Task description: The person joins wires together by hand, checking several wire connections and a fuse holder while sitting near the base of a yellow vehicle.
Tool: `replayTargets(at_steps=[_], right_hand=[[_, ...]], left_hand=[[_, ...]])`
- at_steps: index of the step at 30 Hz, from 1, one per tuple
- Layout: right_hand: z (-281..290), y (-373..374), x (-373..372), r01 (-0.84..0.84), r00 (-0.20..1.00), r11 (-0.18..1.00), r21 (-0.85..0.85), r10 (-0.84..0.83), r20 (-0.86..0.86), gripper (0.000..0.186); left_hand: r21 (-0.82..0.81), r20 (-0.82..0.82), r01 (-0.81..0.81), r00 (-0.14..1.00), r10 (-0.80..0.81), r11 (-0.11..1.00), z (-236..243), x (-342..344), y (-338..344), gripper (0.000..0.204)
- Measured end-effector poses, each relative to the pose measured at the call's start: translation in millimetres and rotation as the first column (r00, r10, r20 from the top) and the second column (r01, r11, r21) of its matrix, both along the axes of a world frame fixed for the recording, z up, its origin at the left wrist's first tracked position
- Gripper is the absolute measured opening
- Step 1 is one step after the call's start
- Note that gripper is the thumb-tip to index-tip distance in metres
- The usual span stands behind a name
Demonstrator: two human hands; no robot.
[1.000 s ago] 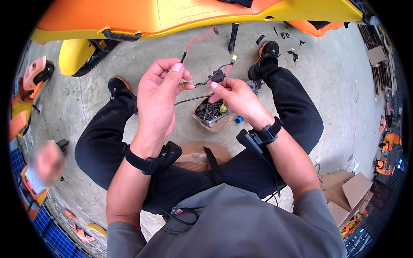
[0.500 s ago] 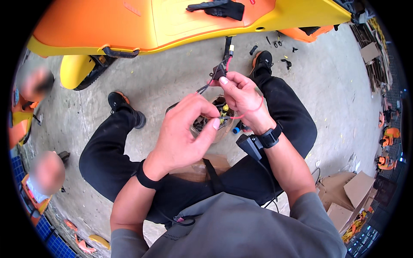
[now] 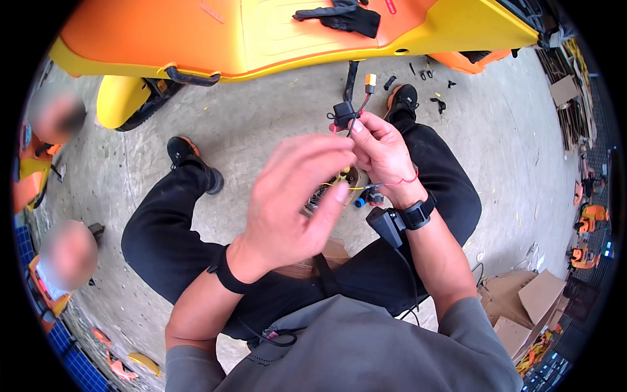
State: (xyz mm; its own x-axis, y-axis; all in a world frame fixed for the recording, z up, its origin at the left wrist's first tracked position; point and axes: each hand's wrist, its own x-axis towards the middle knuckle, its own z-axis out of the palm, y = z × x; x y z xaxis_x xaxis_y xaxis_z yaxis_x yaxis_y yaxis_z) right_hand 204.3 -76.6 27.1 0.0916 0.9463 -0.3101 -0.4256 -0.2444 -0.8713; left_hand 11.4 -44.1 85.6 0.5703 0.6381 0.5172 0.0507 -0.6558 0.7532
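Observation:
My right hand (image 3: 382,157), fingers closed, holds a wire harness with a black block (image 3: 344,112), red and black wires, and a yellow-tipped connector (image 3: 370,83). My left hand (image 3: 294,202) is motion-blurred just left of it, fingers bent over the wires; whether it grips one is unclear. A thin yellow wire (image 3: 354,188) runs by its thumb to a red wire looping over my right hand. Behind the hands, a small box (image 3: 353,175) of parts is mostly hidden, with a blue object (image 3: 360,203) beside it.
An orange-and-yellow vehicle body (image 3: 150,36) spans the top, a black glove (image 3: 346,21) on it. Small black parts (image 3: 439,104) lie on the concrete floor (image 3: 248,117). Cardboard (image 3: 535,297) is at lower right. Two blurred heads of people (image 3: 68,255) show at left.
My right hand has risen, turning the connector and block upright. My left hand has swung rightward and across below them; the red wire now loops down over my right hand.

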Motion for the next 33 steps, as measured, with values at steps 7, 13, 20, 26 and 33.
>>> replayTargets(at_steps=[7, 13, 20, 26, 33], right_hand=[[4.9, -1.5, 3.4, -0.13, 0.975, 0.987, 0.091, 0.144, -0.169, 0.025], [11.2, -3.7, -2.0, -0.283, 0.95, 0.958, 0.038, 0.286, -0.123, 0.031], [8.4, -7.6, -8.0, -0.402, 0.915, 0.916, -0.006, 0.401, -0.051, 0.035], [-0.3, -8.6, -19.9, -0.349, 0.935, 0.929, -0.124, 0.354, 0.021, 0.027], [19.1, -11.8, -25.1, -0.714, 0.666, 0.694, -0.095, 0.715, 0.212, 0.029]], left_hand=[[-0.615, -0.061, -0.174, 0.983, 0.173, 0.769, -16.7, -16.6, 26.8, 0.025], [-0.756, 0.015, 0.0, 1.0, 0.018, 0.654, -16.3, -15.1, 25.3, 0.027], [-0.793, 0.015, 0.071, 0.995, -0.097, 0.606, -23.8, -13.0, 24.3, 0.019], [-0.773, -0.037, -0.15, 0.981, 0.193, 0.616, -23.9, -16.3, 33.9, 0.016], [-0.713, 0.019, -0.27, 0.915, 0.402, 0.647, -22.3, -24.5, 44.4, 0.014]])
